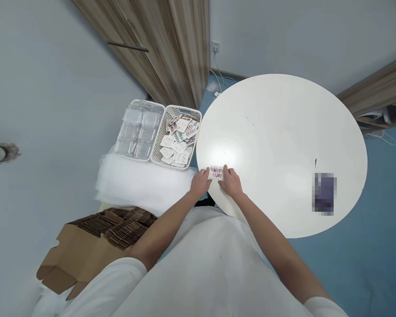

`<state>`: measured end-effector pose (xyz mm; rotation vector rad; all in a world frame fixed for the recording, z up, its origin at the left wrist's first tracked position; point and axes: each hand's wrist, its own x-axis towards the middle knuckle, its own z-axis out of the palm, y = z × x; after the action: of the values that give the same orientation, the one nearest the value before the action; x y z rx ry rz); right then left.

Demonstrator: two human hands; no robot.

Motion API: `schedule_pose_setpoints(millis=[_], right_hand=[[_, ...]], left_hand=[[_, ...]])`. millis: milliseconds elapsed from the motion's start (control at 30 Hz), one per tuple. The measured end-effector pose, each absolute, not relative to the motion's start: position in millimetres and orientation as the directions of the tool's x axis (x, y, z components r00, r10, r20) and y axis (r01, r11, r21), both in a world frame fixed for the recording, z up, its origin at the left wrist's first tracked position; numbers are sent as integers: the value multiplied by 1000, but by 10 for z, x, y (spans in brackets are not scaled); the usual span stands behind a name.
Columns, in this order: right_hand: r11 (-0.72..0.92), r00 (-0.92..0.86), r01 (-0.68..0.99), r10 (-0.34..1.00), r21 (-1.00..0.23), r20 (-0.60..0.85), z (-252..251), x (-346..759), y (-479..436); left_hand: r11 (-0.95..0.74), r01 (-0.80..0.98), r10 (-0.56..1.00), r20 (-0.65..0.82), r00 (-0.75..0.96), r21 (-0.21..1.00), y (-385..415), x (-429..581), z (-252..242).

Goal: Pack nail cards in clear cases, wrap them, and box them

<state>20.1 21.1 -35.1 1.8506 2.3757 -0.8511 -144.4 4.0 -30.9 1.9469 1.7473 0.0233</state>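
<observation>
A small white card (pixel 215 172) with two rows of pinkish oval pieces lies between my hands at the near left edge of the round white table (pixel 270 127). My left hand (pixel 201 181) pinches its left end. On its right end, my right hand (pixel 231 180) has its fingers closed. Left of the table, a white basket (pixel 157 143) holds many similar cards, some showing printed text and some showing coloured pieces.
Beside that basket, another white basket (pixel 141 101) holds clear plastic boxes. White wrapping sheets (pixel 135 178) lie nearer me, above an open cardboard box (pixel 82 248) of folded brown cardboard. A blurred dark object (pixel 324 193) rests on the table's right side.
</observation>
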Motion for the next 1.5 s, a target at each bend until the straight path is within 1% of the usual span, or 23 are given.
schedule_pose_setpoints(millis=[100, 200, 267, 367, 533, 833, 1100, 1367, 1500], right_hand=[[141, -292, 876, 916, -461, -274, -354, 254, 87], [195, -331, 854, 919, -483, -216, -324, 314, -86], [256, -382, 847, 902, -465, -200, -297, 344, -195], [323, -432, 850, 879, -416, -201, -259, 354, -292], [357, -448, 865, 866, -353, -221, -216, 292, -255], [353, -440, 882, 855, -313, -274, -211, 182, -117], [370, -448, 884, 845, -285, -292, -221, 50, 37], [359, -439, 884, 859, -301, -263, -234, -92, 190], [346, -428, 886, 867, -307, -257, -240, -138, 221]], left_hand=[[-67, 903, 941, -275, 199, 424, -45, -1483, -314], [-158, 878, 940, -204, 274, 452, -151, -1563, -307], [-232, 873, 928, -171, 331, 429, -210, -1620, -294], [-326, 869, 899, -162, 406, 372, -252, -1681, -269], [-404, 857, 865, -173, 472, 320, -226, -1695, -246], [-404, 880, 877, -168, 450, 249, -165, -1680, -268], [-341, 914, 906, -185, 382, 220, -23, -1704, -208], [-286, 915, 921, -182, 345, 286, 126, -1760, -247], [-272, 918, 925, -185, 332, 289, 168, -1749, -265]])
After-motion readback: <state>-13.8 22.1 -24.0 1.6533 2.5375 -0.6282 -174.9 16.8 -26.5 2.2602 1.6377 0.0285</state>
